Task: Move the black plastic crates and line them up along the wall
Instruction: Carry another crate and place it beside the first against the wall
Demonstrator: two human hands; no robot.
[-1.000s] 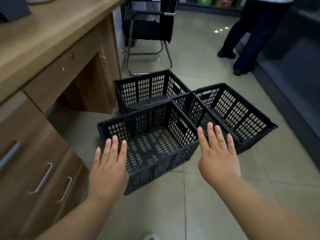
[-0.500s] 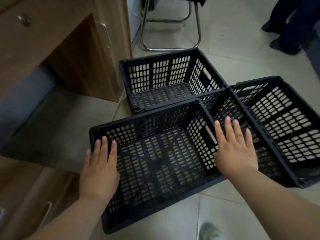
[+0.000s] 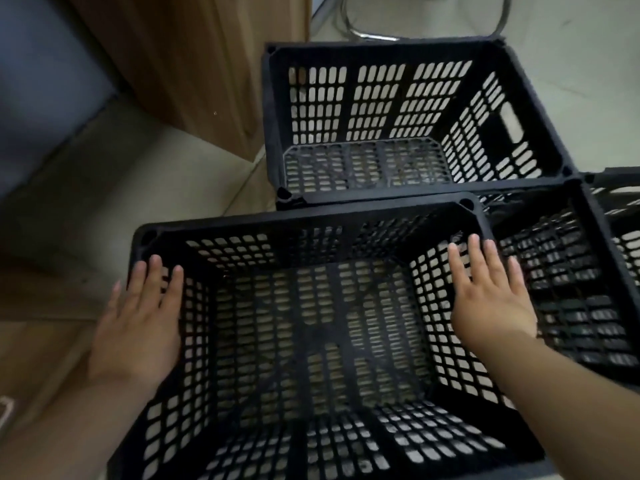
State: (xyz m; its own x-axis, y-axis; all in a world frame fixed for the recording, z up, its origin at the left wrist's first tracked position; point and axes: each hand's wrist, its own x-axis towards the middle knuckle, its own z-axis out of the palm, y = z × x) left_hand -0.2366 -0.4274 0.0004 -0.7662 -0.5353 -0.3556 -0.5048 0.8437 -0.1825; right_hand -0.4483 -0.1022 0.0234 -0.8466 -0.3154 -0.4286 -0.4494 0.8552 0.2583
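Note:
Three black slotted plastic crates sit on the tiled floor. The nearest crate (image 3: 311, 223) fills the lower middle of the view. My left hand (image 3: 138, 323) hovers flat over its left rim, fingers spread. My right hand (image 3: 491, 299) hovers flat over its right rim, fingers apart. Neither hand grips anything; whether they touch the rims I cannot tell. A second crate (image 3: 408, 50) stands just behind, touching the near one. The third crate (image 3: 588, 271) lies at the right, against the near crate's side, partly cut off.
A wooden desk panel (image 3: 207, 64) stands at upper left, close to the back crate's left side. A chrome chair base (image 3: 374, 32) rests behind the back crate. A wooden drawer front (image 3: 27, 358) is at lower left. Beige floor tile (image 3: 121, 174) shows between desk and crates.
The view has dropped closer to the crates. Both hands have moved forward and down, now over the near crate's left and right rims.

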